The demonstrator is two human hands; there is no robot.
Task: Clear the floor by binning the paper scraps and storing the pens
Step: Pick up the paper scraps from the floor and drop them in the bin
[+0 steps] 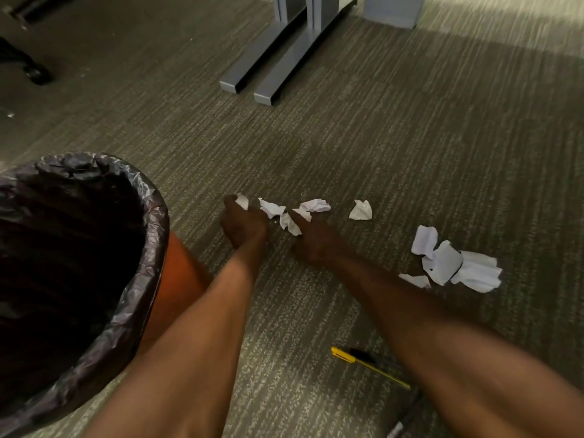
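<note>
White paper scraps lie on the grey carpet. My left hand (243,224) is closed around one small scrap (242,202). My right hand (313,240) rests on the floor with its fingers on another scrap (292,226). Several scraps (311,206) lie just beyond both hands, and one (361,210) sits further right. A bigger pile of crumpled paper (458,263) lies to the right of my right forearm. A yellow pen (368,366) with a black part lies under my right forearm. A dark pen (401,426) shows at the bottom edge.
A bin with a black liner (151,216) stands at the left, close to my left arm, with an orange wall (177,273) below the liner. Grey desk feet (268,71) stand further back. A chair castor (36,72) is at the far left.
</note>
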